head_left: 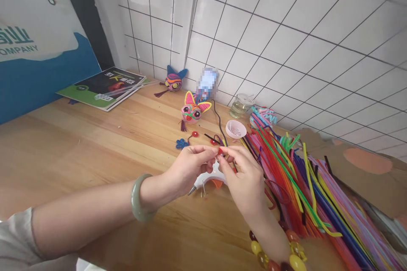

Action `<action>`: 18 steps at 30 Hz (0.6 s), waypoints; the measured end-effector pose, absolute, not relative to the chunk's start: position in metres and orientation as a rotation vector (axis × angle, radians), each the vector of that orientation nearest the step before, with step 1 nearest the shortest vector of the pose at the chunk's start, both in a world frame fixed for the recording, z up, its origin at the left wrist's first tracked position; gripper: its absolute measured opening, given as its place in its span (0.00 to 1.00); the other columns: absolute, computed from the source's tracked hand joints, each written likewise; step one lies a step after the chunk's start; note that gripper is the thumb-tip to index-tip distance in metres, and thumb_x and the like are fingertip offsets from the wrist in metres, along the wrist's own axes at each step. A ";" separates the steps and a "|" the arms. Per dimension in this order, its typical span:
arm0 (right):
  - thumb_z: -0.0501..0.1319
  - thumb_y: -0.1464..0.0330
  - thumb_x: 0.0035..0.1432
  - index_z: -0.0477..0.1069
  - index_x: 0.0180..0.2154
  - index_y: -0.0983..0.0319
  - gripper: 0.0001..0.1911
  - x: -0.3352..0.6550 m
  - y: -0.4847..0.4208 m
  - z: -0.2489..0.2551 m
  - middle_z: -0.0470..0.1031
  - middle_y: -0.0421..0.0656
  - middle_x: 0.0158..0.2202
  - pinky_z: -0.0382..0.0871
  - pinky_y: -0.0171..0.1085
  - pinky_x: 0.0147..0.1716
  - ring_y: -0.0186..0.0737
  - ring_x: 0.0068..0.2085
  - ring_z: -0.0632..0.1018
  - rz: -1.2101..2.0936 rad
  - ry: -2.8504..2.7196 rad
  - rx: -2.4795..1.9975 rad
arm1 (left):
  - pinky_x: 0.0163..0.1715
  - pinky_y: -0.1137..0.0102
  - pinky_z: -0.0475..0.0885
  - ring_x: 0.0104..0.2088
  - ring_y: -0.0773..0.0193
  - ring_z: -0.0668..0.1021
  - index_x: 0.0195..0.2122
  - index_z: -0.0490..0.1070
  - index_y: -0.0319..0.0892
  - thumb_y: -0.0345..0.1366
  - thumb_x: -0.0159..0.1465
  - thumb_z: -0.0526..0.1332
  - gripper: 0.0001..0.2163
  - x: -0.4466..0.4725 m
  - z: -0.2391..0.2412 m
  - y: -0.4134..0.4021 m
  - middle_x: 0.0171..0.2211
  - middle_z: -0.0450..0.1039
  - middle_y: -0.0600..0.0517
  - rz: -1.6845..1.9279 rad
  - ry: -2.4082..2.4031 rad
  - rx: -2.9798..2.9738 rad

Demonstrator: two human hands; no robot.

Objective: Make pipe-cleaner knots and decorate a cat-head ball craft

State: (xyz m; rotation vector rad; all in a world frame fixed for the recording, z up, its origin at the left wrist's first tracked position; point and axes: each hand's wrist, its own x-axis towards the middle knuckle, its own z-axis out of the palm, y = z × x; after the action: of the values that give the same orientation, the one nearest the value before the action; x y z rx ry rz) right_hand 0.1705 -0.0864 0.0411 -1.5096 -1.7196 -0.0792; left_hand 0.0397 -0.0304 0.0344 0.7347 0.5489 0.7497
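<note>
My left hand (199, 164) and my right hand (243, 173) meet over the table, fingertips pinched together on a small red piece (220, 151). It looks like coiled pipe cleaner, though the fingers cover most of it. Under the hands lies a white hot glue gun (208, 176), its nozzle pointing left and its wire stand showing. Just beyond are a blue flower-shaped piece (182, 144), a red disc (195, 134) on a dark thread and a short black pipe cleaner (212, 139). A pink and yellow eared animal head (191, 113) with a tassel stands farther back.
Many coloured pipe cleaners (295, 186) spread across the right side, beside cardboard (365, 178). A pink bowl (235, 129), a glass jar (241, 106), a phone (208, 80) and a blue-eared head (173, 79) stand near the tiled wall. A book (104, 87) lies back left.
</note>
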 end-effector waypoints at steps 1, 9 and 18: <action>0.59 0.73 0.59 0.72 0.40 0.62 0.07 0.171 -0.086 0.041 0.74 0.44 0.37 0.72 0.40 0.39 0.40 0.38 0.76 -0.079 -1.725 -1.500 | 0.24 0.75 0.62 0.22 0.72 0.66 0.20 0.70 0.35 0.35 0.56 0.64 0.10 0.039 0.036 -0.030 0.19 0.65 0.53 0.743 0.548 0.741; 0.59 0.73 0.59 0.73 0.39 0.60 0.07 0.176 -0.088 0.045 0.74 0.43 0.37 0.71 0.37 0.40 0.39 0.39 0.76 0.016 -1.753 -1.449 | 0.24 0.74 0.63 0.22 0.72 0.68 0.23 0.72 0.35 0.40 0.56 0.65 0.13 0.035 0.039 -0.025 0.21 0.67 0.53 0.683 0.522 0.767; 0.60 0.68 0.59 0.74 0.36 0.60 0.05 0.183 -0.089 0.053 0.76 0.41 0.34 0.70 0.35 0.33 0.36 0.34 0.76 0.303 -1.751 -1.555 | 0.23 0.74 0.60 0.19 0.73 0.65 0.22 0.73 0.36 0.44 0.53 0.66 0.14 0.034 0.035 -0.018 0.18 0.67 0.54 0.710 0.582 1.103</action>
State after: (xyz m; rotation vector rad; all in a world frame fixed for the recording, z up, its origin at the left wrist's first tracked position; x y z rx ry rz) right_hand 0.1827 -0.0894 0.0529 -1.5551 -1.7508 0.3033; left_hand 0.0339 -0.0183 0.0349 1.1033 0.5824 0.7098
